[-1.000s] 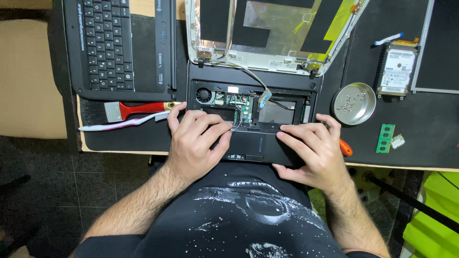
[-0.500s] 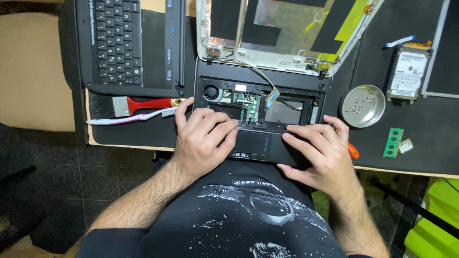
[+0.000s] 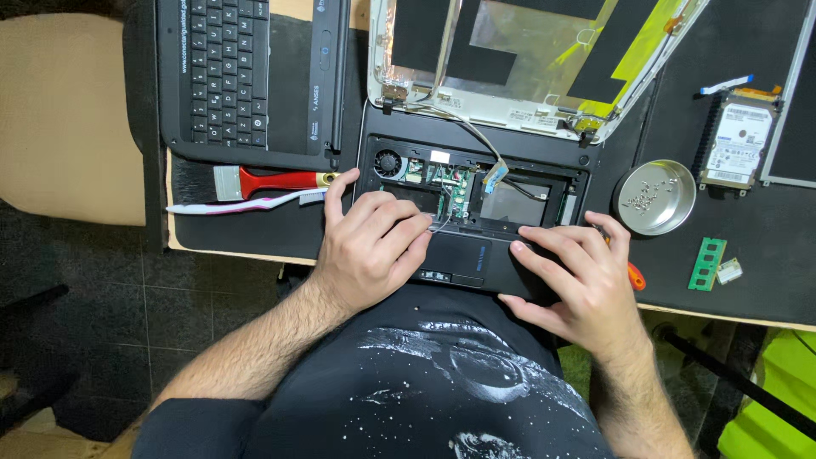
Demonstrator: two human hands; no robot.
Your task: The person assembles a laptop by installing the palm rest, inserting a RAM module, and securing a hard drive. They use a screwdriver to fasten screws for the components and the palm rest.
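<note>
While the opened black laptop base (image 3: 476, 212) lies at the near edge of the dark work mat (image 3: 748, 229), right in front of my chest, I have both hands on it. My left hand (image 3: 370, 246) lies flat over the left palm rest, fingers spread a little and pointing at the exposed circuit board (image 3: 450, 189), the thumb along the case's left edge. My right hand (image 3: 578, 276) presses on the right palm rest beside the touchpad (image 3: 459, 255), fingers apart and flat, gripping nothing. Behind the base the stripped screen lid (image 3: 518, 51) lies face up. To the left sit a red-handled brush (image 3: 255, 181), a white toothbrush (image 3: 246, 202) and the removed keyboard (image 3: 225, 68). To the right are a round metal tin (image 3: 656, 197) with screws, a hard drive (image 3: 735, 144) and a green memory stick (image 3: 707, 263).
</note>
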